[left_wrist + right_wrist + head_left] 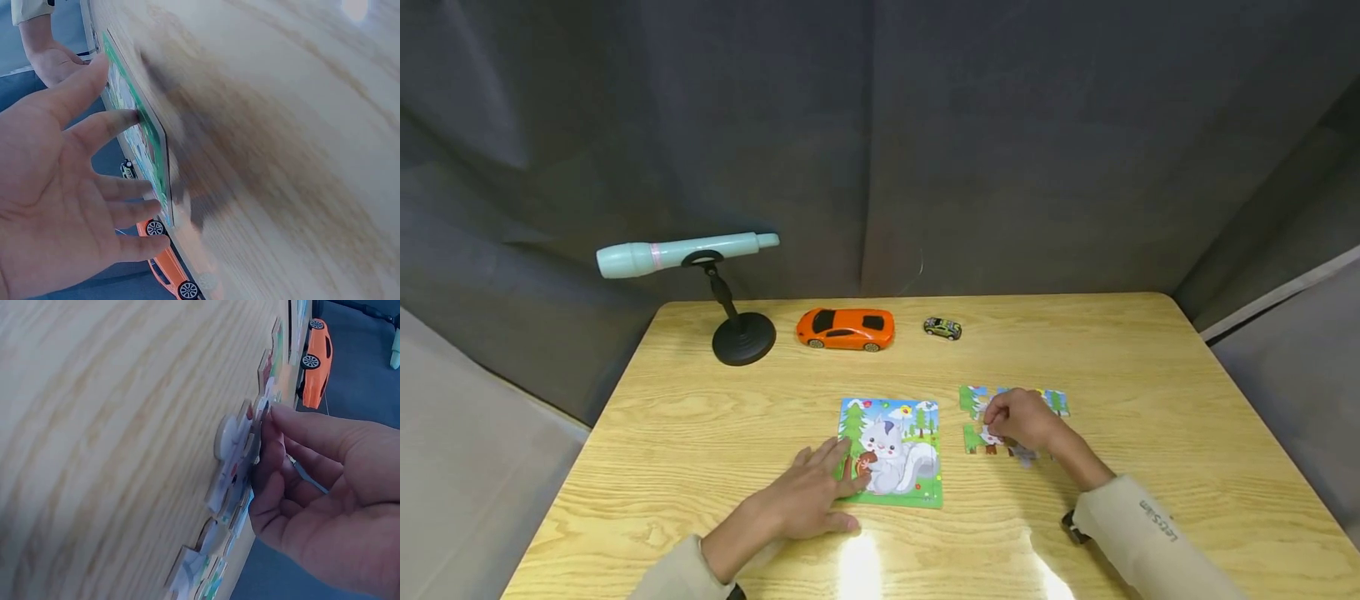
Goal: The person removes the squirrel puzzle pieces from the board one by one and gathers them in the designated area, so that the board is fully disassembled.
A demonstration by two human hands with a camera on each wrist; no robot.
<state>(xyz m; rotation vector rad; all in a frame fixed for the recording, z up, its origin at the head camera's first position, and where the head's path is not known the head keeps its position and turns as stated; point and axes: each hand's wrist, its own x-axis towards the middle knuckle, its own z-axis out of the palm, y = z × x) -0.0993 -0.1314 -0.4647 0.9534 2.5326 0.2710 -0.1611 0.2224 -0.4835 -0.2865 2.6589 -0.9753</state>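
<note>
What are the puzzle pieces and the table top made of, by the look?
Puzzle pieces: likely printed cardboard or thin wood; pale raw edges show under a colour-printed face. Table top: light wood or wood-look laminate; visible grain, and glare spots near the front edge suggest a smooth, sealed finish.

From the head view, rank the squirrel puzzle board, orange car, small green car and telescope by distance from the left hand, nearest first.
1. Squirrel puzzle board, under the left hand's fingertips.
2. Orange car, straight beyond.
3. Telescope and small green car: too close to call; telescope back left, green car back right.

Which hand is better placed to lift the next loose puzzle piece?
Right hand: its fingers already pinch a loose puzzle piece. The left hand lies flat on the puzzle board.
</note>
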